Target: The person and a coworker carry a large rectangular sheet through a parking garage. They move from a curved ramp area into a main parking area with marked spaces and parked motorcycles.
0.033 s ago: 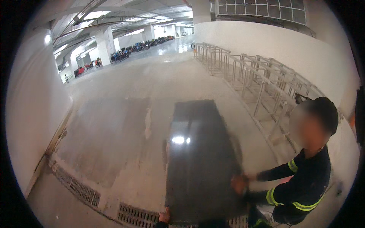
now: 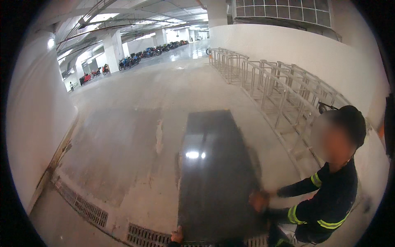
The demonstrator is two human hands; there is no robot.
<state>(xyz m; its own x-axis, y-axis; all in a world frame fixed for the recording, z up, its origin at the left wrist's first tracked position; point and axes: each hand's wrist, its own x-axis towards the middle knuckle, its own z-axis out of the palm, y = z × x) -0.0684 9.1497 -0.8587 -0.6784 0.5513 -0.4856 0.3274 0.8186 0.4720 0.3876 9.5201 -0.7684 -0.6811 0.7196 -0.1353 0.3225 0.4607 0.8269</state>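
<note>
A long dark polished slab lies flat over the concrete floor, reaching away from me, with a ceiling light mirrored on its top. My left hand grips the near left corner at the bottom rim of the picture. My right hand is out of sight below the frame. A co-worker in a dark top with yellow reflective bands crouches at the right and has one hand on the slab's right edge; that hand is blurred.
Metal drain grates run along the floor near my feet and to the left. A white wall curves along the left. Rows of steel bicycle racks line the right wall. Parked motorbikes stand far back.
</note>
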